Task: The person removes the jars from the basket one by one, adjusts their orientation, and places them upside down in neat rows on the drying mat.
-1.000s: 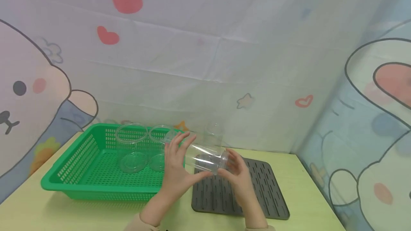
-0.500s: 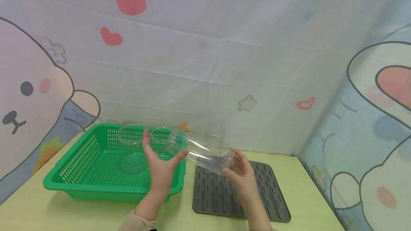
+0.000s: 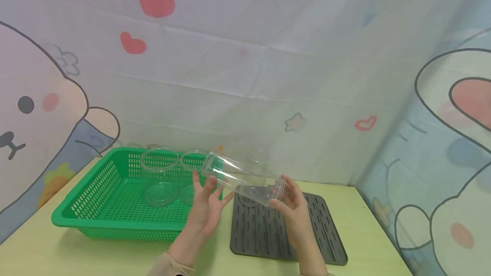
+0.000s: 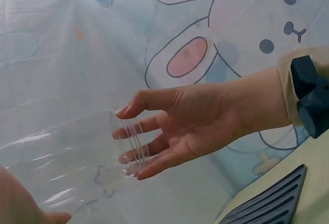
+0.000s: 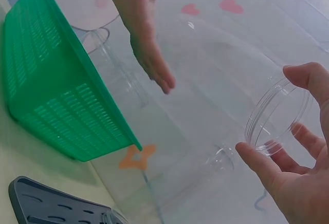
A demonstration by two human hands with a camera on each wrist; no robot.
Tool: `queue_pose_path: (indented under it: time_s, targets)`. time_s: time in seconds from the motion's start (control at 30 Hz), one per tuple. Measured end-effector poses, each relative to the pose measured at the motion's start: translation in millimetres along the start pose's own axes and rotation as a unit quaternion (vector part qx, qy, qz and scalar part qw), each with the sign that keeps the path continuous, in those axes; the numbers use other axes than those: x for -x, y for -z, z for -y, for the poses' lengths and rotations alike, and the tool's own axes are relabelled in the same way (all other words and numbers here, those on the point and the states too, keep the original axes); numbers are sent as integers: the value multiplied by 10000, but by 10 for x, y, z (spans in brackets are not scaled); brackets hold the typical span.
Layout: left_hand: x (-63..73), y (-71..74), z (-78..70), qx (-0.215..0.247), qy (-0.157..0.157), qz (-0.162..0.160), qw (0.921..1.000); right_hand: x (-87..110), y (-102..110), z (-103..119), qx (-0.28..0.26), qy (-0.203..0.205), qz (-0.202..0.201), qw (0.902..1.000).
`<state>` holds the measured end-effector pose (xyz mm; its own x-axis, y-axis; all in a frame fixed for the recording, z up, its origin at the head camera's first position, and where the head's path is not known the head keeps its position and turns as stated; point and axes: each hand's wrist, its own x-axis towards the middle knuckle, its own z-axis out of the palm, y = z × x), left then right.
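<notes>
A clear plastic jar is held in the air, lying nearly sideways with its threaded mouth lower and to the right. My right hand grips it by that mouth, thumb and fingers around the threads. My left hand, fingers spread and palm turned up, is just below the jar's other end; whether it touches the jar cannot be told. In the right wrist view the left hand shows straight fingers beside the jar wall.
A green basket stands at left, holding a wide clear jar and a narrower one. A grey slotted mat lies at right, with a clear container upright at its back. A printed cloth hangs behind the yellow table.
My left hand has let go of the jar, drawn away to the left, then turned palm up beneath its far end. The jar and right hand have shifted slightly right.
</notes>
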<state>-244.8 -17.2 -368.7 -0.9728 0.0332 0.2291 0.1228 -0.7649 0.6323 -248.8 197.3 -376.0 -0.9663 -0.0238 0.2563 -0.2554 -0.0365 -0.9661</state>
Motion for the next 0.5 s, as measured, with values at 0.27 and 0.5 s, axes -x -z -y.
queue_pose_path:
  time_s: [0.27, 0.5]
  targets:
    - [52, -45, 174, 479, 627, 748, 9941, 16, -16, 5, 41, 33, 37, 10000]
    - [78, -82, 259, 575, 788, 629, 9932, 22, -58, 13, 34, 11, 160, 9999]
